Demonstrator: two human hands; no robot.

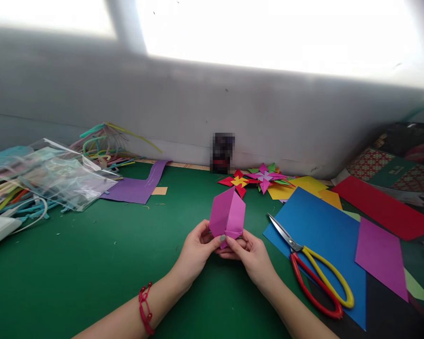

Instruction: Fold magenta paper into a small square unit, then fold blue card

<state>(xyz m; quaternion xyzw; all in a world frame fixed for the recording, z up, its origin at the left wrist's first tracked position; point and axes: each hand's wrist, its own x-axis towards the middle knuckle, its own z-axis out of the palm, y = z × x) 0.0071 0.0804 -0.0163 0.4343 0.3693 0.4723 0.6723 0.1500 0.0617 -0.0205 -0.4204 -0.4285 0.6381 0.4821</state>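
Observation:
A folded magenta paper piece (227,215) stands upright above the green table (92,263), held at its lower end by both hands. My left hand (198,249), with a red cord bracelet on the wrist, pinches its lower left corner. My right hand (249,252) pinches the lower right fold, fingertips meeting the left hand's. Both hands are closed on the paper.
Scissors (314,268) with red and yellow handles lie on a blue sheet (325,226) at the right, beside magenta (381,256), red (385,207) and yellow (304,186) sheets. Folded paper stars (257,179) lie by the wall. A purple sheet (137,186), clear plastic bags (56,176) and coloured strips lie at the left.

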